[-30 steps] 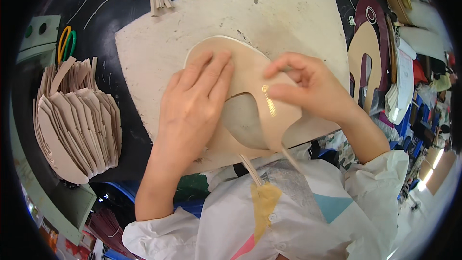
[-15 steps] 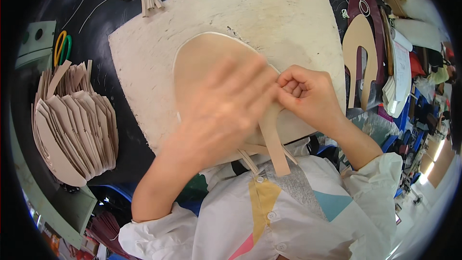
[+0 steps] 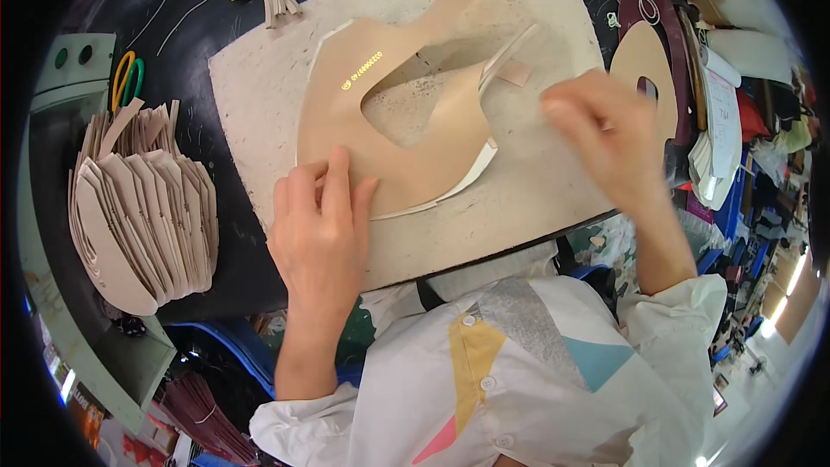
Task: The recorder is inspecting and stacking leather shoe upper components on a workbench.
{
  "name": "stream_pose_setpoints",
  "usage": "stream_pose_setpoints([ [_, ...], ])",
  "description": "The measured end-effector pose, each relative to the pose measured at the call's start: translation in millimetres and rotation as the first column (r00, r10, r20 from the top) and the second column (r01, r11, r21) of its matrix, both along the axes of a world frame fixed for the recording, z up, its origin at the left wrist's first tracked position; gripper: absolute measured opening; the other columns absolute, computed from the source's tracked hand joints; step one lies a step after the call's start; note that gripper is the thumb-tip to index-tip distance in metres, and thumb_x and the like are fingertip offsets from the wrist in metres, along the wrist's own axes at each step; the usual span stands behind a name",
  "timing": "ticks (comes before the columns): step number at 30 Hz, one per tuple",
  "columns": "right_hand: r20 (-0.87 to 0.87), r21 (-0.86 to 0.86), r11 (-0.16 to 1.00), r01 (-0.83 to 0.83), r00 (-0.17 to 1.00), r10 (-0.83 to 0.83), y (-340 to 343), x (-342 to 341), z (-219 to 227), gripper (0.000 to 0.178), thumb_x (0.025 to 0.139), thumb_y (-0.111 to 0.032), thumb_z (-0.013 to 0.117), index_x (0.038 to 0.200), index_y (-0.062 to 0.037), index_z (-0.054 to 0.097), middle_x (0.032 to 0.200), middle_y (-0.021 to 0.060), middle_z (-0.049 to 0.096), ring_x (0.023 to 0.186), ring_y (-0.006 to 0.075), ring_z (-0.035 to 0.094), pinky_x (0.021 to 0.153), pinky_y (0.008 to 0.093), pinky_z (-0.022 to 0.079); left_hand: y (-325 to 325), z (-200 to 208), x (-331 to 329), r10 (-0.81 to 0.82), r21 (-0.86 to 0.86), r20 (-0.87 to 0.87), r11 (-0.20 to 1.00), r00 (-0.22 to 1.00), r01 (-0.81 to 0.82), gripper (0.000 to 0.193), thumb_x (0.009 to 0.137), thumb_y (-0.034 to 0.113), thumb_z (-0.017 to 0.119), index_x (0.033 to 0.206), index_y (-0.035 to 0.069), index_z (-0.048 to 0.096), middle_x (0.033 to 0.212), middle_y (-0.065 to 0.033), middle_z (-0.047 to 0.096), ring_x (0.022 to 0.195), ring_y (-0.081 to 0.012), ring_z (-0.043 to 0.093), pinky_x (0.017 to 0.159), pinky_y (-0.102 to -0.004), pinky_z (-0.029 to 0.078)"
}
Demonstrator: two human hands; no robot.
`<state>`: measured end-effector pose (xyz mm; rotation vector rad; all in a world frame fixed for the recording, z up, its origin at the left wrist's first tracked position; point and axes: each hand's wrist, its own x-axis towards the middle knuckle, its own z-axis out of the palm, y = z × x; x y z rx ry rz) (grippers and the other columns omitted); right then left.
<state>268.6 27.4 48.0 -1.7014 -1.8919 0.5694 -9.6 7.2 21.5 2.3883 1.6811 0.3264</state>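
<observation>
Head view: left hand [image 3: 318, 229] lies loosely spread on beige piece [image 3: 402, 170]; right hand [image 3: 612, 134] is blurred, grip I cannot tell. Seemingly positioning; next needs steady holding.

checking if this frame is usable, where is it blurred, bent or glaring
Head view: the right hand is smeared with blur, while the left hand looks sharper; head view: the edges of the pale work board bow under fisheye distortion; head view: the strip light at far right glares white.
</observation>
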Motion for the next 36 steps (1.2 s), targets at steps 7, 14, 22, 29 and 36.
stream_pose_setpoints([
  [7, 0.107, 0.207, 0.967, -0.150, 0.986, 0.131, 5, -50, -30, 0.020, 0.075, -0.020, 0.078, 0.081, -0.0059, 0.065, 0.078, 0.0058, 0.059, 0.070, 0.0255, 0.059, 0.060, 0.0359, 0.050, -21, -21, 20, -0.052, -0.010, 0.317, 0.998, 0.947, 0.058, 0.066, 0.085, 0.016, 0.071, 0.139, -0.007, 0.043, 0.141, -0.0238, 0.047, 0.135, -0.0407, 0.041, 0.108, -0.0492, 0.034],
  [14, -0.335, -0.111, 0.991, -0.075, 0.942, 0.034, 6, -71, -2, 0.014, 0.081, -0.010, 0.076, 0.082, -0.0018, 0.064, 0.070, 0.0027, 0.064, 0.060, 0.0089, 0.058, 0.055, 0.0221, 0.047, -22, -31, 20, -0.043, -0.034, 0.302, 0.998, 0.952, 0.056, 0.070, 0.084, 0.021, 0.072, 0.141, -0.005, 0.041, 0.143, -0.0233, 0.046, 0.136, -0.0404, 0.039, 0.110, -0.0525, 0.030],
  [22, -0.317, -0.365, 0.930, 0.044, 0.933, -0.169, -2, -48, -40, 0.016, 0.084, -0.008, 0.075, 0.081, 0.0025, 0.063, 0.067, -0.0010, 0.061, 0.059, 0.0022, 0.053, 0.053, 0.0183, 0.044, -22, -24, 13, -0.140, -0.127, 0.138, 0.979, 0.981, 0.157, 0.056, 0.090, 0.027, 0.063, 0.140, 0.006, 0.049, 0.149, -0.0191, 0.039, 0.141, -0.0407, 0.031, 0.112, -0.0537, 0.025],
  [29, -0.104, -0.313, 0.950, 0.012, 0.993, -0.047, 7, -37, -36, 0.024, 0.076, -0.016, 0.080, 0.078, -0.0016, 0.061, 0.056, 0.0033, 0.057, 0.050, 0.0084, 0.051, 0.048, 0.0243, 0.041, -18, -17, 12, -0.210, -0.104, 0.146, 0.968, 0.967, 0.226, 0.058, 0.082, 0.038, 0.068, 0.133, 0.014, 0.057, 0.148, -0.0164, 0.041, 0.139, -0.0407, 0.033, 0.111, -0.0552, 0.026],
  [36, -0.084, -0.431, 0.902, -0.016, 0.996, -0.022, 22, -29, -29, 0.028, 0.073, -0.017, 0.082, 0.079, -0.0025, 0.058, 0.054, 0.0006, 0.053, 0.048, 0.0064, 0.047, 0.048, 0.0239, 0.037, -17, -25, 62, -0.276, -0.056, 0.299, 0.951, 0.914, 0.306, 0.081, 0.073, 0.044, 0.074, 0.133, -0.005, 0.050, 0.144, -0.0198, 0.046, 0.136, -0.0343, 0.041, 0.112, -0.0500, 0.029],
])
